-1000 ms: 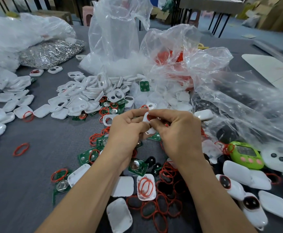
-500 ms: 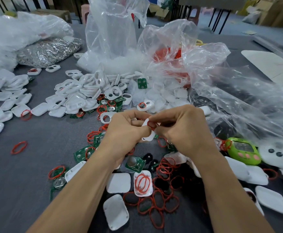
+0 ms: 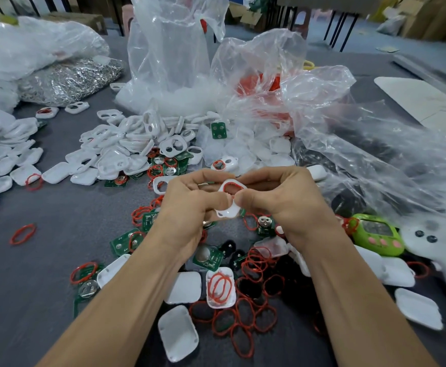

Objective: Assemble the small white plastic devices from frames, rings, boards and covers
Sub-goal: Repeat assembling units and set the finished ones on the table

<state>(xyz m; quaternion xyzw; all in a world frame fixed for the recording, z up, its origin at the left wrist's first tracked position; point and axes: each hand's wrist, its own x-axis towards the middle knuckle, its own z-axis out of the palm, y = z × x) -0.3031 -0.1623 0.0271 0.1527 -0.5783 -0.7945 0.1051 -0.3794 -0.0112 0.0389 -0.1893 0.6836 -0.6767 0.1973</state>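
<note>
Above the table's middle, my left hand (image 3: 190, 207) and my right hand (image 3: 280, 200) together pinch one white frame (image 3: 228, 210), thumbs meeting on its front. A red ring (image 3: 229, 185) sits in the frame's upper opening. A pile of white frames (image 3: 126, 147) lies behind my hands. Green boards (image 3: 207, 256) and loose red rings (image 3: 253, 311) are scattered below my hands. White covers (image 3: 178, 332) lie near my forearms and at far left (image 3: 28, 170).
Clear plastic bags (image 3: 322, 123) with more parts rise at the back and right. A bag of silver metal pieces (image 3: 68, 80) lies back left. A green toy device (image 3: 375, 234) and a white toy (image 3: 439, 242) lie at right. The grey table (image 3: 44, 274) shows at left.
Both hands have turned the frame so that its opening with the red ring faces up, and the thumbs have come together on its front.
</note>
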